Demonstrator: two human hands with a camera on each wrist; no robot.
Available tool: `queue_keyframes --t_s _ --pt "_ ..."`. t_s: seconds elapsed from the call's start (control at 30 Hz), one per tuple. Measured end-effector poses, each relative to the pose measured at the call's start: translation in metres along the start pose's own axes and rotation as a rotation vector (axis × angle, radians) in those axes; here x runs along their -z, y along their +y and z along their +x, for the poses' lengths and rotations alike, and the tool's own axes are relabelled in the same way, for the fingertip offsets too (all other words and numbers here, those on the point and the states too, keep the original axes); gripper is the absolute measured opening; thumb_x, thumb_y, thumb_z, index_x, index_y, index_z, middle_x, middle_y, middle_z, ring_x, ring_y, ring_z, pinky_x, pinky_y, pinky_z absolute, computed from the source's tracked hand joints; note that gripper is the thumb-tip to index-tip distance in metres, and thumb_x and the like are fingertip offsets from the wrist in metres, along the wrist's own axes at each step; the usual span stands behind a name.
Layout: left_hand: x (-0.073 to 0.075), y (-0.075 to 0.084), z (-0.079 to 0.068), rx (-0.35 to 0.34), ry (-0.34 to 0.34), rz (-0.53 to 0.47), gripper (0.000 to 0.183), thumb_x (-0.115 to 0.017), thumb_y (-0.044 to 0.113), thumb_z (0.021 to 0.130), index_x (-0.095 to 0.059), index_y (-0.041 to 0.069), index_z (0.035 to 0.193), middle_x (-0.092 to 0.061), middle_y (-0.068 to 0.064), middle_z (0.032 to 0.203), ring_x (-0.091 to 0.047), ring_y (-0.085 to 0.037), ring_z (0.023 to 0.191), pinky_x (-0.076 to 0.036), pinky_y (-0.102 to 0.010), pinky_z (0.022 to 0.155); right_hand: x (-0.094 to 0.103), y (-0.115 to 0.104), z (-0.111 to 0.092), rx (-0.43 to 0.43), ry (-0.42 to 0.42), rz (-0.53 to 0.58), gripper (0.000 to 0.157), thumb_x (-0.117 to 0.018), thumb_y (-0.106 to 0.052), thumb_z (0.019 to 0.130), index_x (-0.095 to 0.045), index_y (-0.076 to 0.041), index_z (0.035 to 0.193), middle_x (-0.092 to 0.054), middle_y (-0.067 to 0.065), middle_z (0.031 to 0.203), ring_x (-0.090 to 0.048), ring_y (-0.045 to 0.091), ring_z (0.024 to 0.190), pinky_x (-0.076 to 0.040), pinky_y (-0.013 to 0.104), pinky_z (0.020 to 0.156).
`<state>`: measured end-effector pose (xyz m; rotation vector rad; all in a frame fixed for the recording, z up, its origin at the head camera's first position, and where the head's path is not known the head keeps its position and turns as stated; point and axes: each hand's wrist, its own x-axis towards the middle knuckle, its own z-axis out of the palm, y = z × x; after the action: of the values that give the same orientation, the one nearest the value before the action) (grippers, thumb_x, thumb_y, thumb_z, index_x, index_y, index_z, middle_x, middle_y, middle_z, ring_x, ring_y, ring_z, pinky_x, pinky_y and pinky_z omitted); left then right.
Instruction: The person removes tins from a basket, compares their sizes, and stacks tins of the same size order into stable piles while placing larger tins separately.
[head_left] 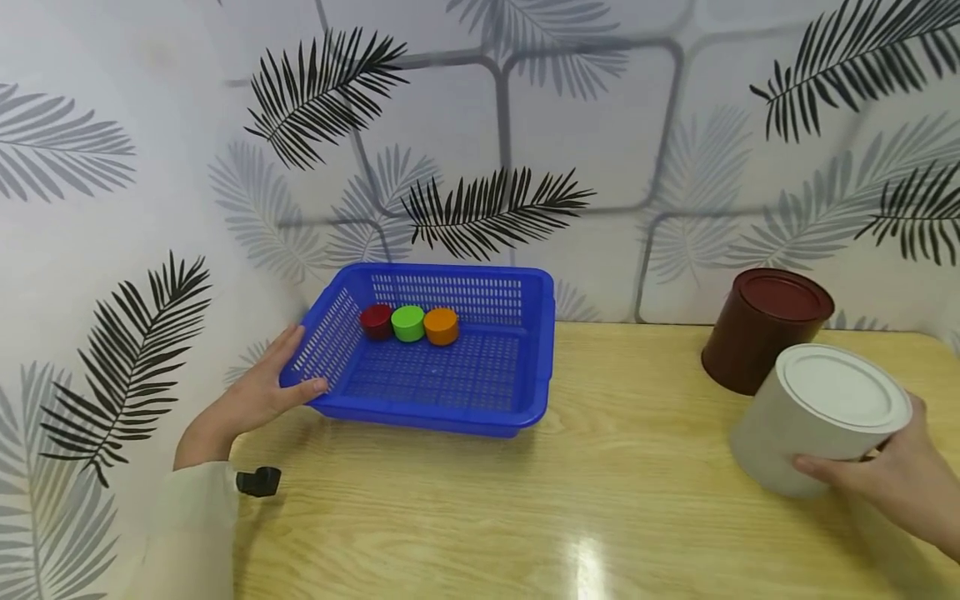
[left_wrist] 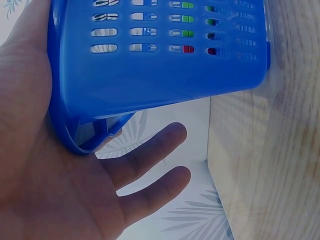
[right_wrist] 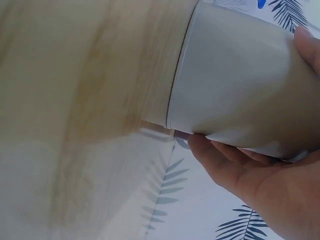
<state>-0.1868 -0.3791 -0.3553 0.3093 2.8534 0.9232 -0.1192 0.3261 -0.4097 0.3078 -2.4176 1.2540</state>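
At the left corner of the blue plastic basket, my left hand rests against the rim, thumb along the front edge. Two of its fingers stretch out straight beside the basket in the left wrist view. Inside the basket, a dark red cylinder, a bright green cylinder and an orange cylinder, all small, stand in a row. On the right, my right hand grips a large white lidded canister, thumb on the near side and fingers around the far side. In the right wrist view its base is close to the table.
A brown canister with a dark red lid stands just behind the white one. The wood-grain table meets a leaf-patterned wall at the back. A small black device sits at the left sleeve.
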Motion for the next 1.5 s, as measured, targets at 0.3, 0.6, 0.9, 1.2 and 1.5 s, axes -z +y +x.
queue_keyframes --t_s 0.3,0.6,0.9,1.2,1.5 --pt "-0.001 0.002 0.0 0.009 -0.001 0.003 0.104 -0.067 0.049 0.095 0.0 0.008 0.163 0.006 -0.018 0.168 0.004 -0.045 0.151 -0.01 -0.073 0.11 0.0 0.002 -0.006 -0.029 -0.029 -0.018 0.099 -0.092 0.012 0.056 -0.048 -0.02 0.138 -0.053 -0.015 0.117 -0.054 -0.007 0.095 -0.04 0.005 0.078" --pt "0.0 -0.002 -0.001 0.011 0.008 -0.002 0.104 -0.067 0.05 0.094 -0.001 0.008 0.163 0.005 -0.019 0.167 0.003 -0.045 0.15 -0.01 -0.074 0.11 -0.001 0.008 -0.011 -0.044 -0.104 0.013 0.106 -0.087 0.017 0.062 -0.039 -0.033 0.143 -0.043 -0.017 0.121 -0.051 -0.009 0.097 -0.046 0.009 0.069" --pt "0.002 -0.008 -0.006 0.021 0.019 -0.006 0.104 -0.067 0.05 0.094 -0.001 0.009 0.163 0.003 -0.02 0.167 0.003 -0.046 0.15 -0.01 -0.074 0.11 -0.004 0.005 -0.002 -0.001 -0.162 0.057 0.102 -0.084 0.022 0.062 -0.042 -0.024 0.142 -0.053 -0.016 0.12 -0.057 -0.007 0.099 -0.049 0.011 0.073" --pt "0.0 -0.007 -0.002 0.006 0.029 -0.016 0.104 -0.067 0.051 0.093 -0.003 0.01 0.163 0.003 -0.019 0.167 0.001 -0.045 0.151 -0.011 -0.073 0.111 0.008 0.02 -0.009 -0.016 -0.088 0.031 0.121 -0.08 0.019 0.069 -0.015 -0.021 0.162 -0.038 -0.023 0.128 -0.045 -0.016 0.101 -0.041 0.003 0.075" --pt "0.0 -0.005 0.001 -0.002 0.032 -0.021 0.104 -0.067 0.052 0.093 -0.004 0.007 0.163 0.003 -0.02 0.167 0.002 -0.045 0.151 -0.01 -0.072 0.112 0.024 0.008 0.011 0.071 0.011 -0.105 0.1 -0.075 0.008 0.084 -0.023 -0.026 0.163 -0.031 -0.013 0.16 -0.03 -0.011 0.135 -0.018 0.002 0.103"
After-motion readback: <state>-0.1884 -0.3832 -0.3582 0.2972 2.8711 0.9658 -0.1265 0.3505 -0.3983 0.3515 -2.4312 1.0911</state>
